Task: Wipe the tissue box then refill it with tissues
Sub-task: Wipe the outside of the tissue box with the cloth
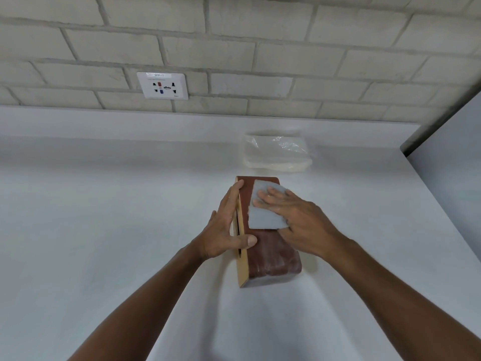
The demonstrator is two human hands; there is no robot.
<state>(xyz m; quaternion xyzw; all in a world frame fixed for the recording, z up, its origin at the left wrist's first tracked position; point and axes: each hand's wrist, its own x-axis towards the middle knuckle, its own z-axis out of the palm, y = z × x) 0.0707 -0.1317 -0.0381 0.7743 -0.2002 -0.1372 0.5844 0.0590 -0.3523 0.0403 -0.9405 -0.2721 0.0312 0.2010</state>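
A: Starting on the left, the left hand (226, 225) clamps the tissue box (268, 246), fingers (235, 194) along its tan slotted face, thumb over the top. Why?

B: To brace it, I'd say. The box lies on its side mid-table (104, 230), brown face up for wiping.

A: And the right hand (294, 217)?

B: Fingers flat and spread, pressing the grey cloth (263, 214) onto that face.

A: The refill?

B: The wrapped tissue pack (277, 152) waits toward the table's far edge, untouched.

white counter (104, 230) | tissue box (270, 256) (on its side) | 1 wrapped tissue pack (277, 152)
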